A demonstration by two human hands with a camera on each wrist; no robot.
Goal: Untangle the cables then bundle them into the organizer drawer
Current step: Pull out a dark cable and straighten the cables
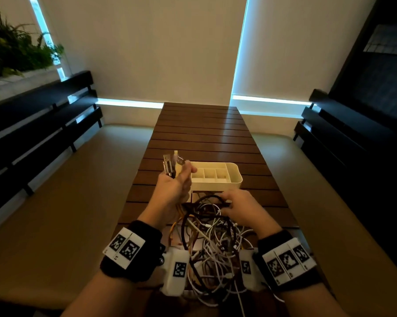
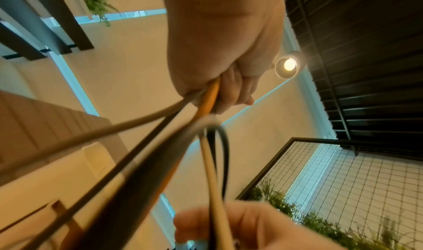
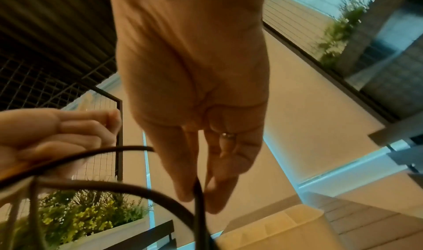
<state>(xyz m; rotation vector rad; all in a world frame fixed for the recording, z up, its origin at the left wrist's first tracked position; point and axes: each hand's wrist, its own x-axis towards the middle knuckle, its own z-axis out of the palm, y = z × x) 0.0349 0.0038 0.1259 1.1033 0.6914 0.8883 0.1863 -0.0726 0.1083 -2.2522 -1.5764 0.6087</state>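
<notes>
White, black, brown and orange cables [image 1: 212, 245] are lying in a tangled heap at the near edge of the tabletop [image 1: 204, 133], between the two wrists. The left hand [image 1: 173, 186] is clenching a bunch of cable ends, raised above the heap, with metal plugs [image 1: 171, 163] sticking up out of the fist; in the left wrist view, orange, black and pale strands [image 2: 207, 102] are running out from under its curled fingers. The right hand [image 1: 239, 207] is pinching a black cable [image 3: 199, 208] between thumb and fingertips at the far side of the heap; a ring [image 3: 227, 135] is showing on one finger.

Just beyond the heap, a cream organizer [image 1: 218, 176] with small compartments is sitting near the middle of the tabletop, its drawer [image 1: 206, 194] standing open toward the cables. The left hand is partly covering the organizer's left end.

Brown wooden slats are making up the tabletop, which is running away toward a pale wall with bluish light showing along its seams. Tan benches [image 1: 67, 179] are flanking it on both sides, backed by dark slatted rails [image 1: 39, 124]. Green plants [image 1: 14, 46] are filling a planter at the far left, and a round lamp [image 2: 288, 66] is glowing overhead.
</notes>
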